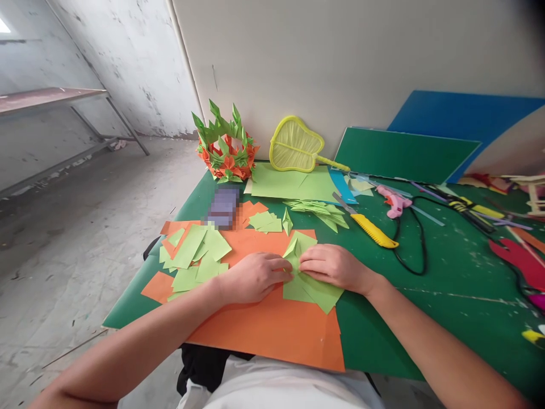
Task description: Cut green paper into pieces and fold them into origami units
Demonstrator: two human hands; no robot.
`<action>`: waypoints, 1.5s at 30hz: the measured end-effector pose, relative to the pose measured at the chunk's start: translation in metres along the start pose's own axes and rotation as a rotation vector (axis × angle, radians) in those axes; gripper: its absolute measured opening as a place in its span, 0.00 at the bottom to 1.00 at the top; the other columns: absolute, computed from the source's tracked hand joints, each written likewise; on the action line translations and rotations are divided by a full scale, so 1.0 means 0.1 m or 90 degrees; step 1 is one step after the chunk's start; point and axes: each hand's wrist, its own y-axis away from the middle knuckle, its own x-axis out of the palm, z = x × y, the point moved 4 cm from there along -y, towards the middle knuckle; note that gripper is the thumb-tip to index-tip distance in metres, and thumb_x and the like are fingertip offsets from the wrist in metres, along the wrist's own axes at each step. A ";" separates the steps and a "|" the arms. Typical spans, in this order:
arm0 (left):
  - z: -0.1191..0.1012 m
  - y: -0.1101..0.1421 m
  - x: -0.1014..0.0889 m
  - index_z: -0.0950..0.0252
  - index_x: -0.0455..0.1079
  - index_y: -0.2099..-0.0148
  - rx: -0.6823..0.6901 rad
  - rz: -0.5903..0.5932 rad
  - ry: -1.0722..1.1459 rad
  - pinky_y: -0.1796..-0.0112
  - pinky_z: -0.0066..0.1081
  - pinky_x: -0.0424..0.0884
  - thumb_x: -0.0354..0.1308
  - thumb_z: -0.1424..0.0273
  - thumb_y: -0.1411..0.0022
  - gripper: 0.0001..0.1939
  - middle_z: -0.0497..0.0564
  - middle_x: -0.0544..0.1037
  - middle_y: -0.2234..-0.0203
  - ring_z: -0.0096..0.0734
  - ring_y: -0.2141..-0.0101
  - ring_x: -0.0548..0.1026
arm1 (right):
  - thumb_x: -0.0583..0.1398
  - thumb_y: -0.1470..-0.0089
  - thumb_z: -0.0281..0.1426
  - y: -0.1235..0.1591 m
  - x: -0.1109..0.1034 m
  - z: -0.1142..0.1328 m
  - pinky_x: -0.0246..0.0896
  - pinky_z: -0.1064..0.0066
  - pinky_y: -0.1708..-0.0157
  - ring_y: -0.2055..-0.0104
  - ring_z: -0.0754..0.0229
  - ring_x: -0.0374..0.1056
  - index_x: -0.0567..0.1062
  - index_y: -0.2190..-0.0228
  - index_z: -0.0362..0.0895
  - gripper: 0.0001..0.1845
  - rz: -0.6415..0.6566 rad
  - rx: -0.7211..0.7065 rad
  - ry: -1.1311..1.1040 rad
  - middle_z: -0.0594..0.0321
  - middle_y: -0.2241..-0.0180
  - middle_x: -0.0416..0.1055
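A piece of light green paper (293,250), partly folded to a point at its far end, lies between my two hands. My left hand (258,276) closes its fingertips on the paper's left edge. On the other side, the fingers of my right hand (330,266) are bent together and press on its right edge. My fingertips hide part of the fold. Under it are more loose green sheets (315,292), resting on a large orange sheet (272,329). A small folded green leaf (287,221) sits just beyond, beside a stack of folded green leaves (321,211).
Cut green squares (198,253) are heaped at left. Farther back stand an orange-and-green paper crown (227,153) and a yellow leaf-shaped fan (297,145). A yellow utility knife (374,230), blade exposed, and a pink glue gun (394,201) with a black cord lie right on the green table (447,318).
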 end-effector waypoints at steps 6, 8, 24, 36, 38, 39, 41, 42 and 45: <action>-0.01 -0.01 -0.02 0.64 0.70 0.52 0.010 -0.007 0.046 0.54 0.36 0.69 0.44 0.77 0.33 0.15 0.57 0.76 0.57 0.37 0.57 0.73 | 0.52 0.40 0.27 -0.06 0.06 0.04 0.65 0.68 0.64 0.64 0.59 0.69 0.74 0.68 0.45 0.11 -0.010 0.051 -0.024 0.59 0.68 0.75; -0.01 -0.01 -0.02 0.65 0.69 0.53 0.006 0.000 0.056 0.54 0.36 0.69 0.44 0.78 0.34 0.15 0.57 0.76 0.57 0.37 0.57 0.73 | 0.52 0.40 0.27 -0.06 0.07 0.04 0.64 0.68 0.65 0.66 0.59 0.68 0.74 0.69 0.45 0.11 -0.007 0.067 -0.050 0.59 0.70 0.74; -0.02 -0.01 -0.05 0.66 0.69 0.54 -0.001 0.011 0.090 0.52 0.37 0.70 0.43 0.78 0.34 0.14 0.57 0.75 0.54 0.37 0.55 0.73 | 0.55 0.37 0.34 -0.08 0.06 0.00 0.61 0.68 0.63 0.64 0.59 0.68 0.76 0.67 0.46 0.11 -0.011 0.173 -0.177 0.60 0.68 0.75; -0.02 0.00 -0.03 0.66 0.68 0.55 -0.017 0.028 0.084 0.53 0.37 0.71 0.46 0.79 0.38 0.13 0.57 0.75 0.55 0.38 0.55 0.73 | 0.57 0.39 0.33 -0.10 0.13 0.00 0.58 0.68 0.66 0.66 0.60 0.65 0.73 0.69 0.45 0.07 -0.019 0.253 -0.182 0.62 0.71 0.72; -0.03 -0.01 -0.04 0.66 0.68 0.56 -0.013 0.030 0.082 0.54 0.37 0.71 0.46 0.79 0.38 0.13 0.57 0.75 0.57 0.38 0.56 0.74 | 0.57 0.39 0.33 -0.10 0.13 0.00 0.58 0.68 0.66 0.66 0.60 0.65 0.73 0.69 0.45 0.08 -0.017 0.260 -0.177 0.62 0.71 0.72; -0.03 -0.01 -0.04 0.66 0.68 0.57 -0.011 0.029 0.082 0.54 0.37 0.71 0.45 0.79 0.38 0.13 0.57 0.75 0.59 0.38 0.56 0.74 | 0.56 0.39 0.34 -0.10 0.13 0.00 0.58 0.69 0.67 0.67 0.60 0.65 0.73 0.69 0.45 0.09 -0.017 0.262 -0.173 0.62 0.71 0.72; -0.04 -0.02 -0.05 0.66 0.68 0.58 -0.007 0.023 0.087 0.54 0.36 0.71 0.45 0.80 0.38 0.12 0.57 0.76 0.60 0.37 0.56 0.74 | 0.56 0.38 0.34 -0.10 0.13 0.00 0.58 0.69 0.67 0.67 0.60 0.64 0.73 0.69 0.45 0.10 -0.018 0.263 -0.165 0.61 0.71 0.71; -0.04 -0.02 -0.05 0.66 0.68 0.58 -0.007 0.019 0.091 0.53 0.36 0.71 0.46 0.80 0.38 0.12 0.57 0.76 0.60 0.37 0.56 0.74 | 0.55 0.38 0.35 -0.10 0.13 0.00 0.58 0.69 0.67 0.67 0.60 0.64 0.73 0.69 0.45 0.10 -0.019 0.263 -0.162 0.61 0.71 0.71; -0.03 -0.01 -0.05 0.65 0.68 0.56 -0.012 0.014 0.101 0.52 0.36 0.71 0.46 0.81 0.40 0.14 0.56 0.76 0.59 0.37 0.55 0.73 | 0.55 0.38 0.36 -0.10 0.13 0.00 0.59 0.69 0.68 0.68 0.60 0.64 0.73 0.69 0.45 0.12 -0.024 0.261 -0.154 0.61 0.71 0.71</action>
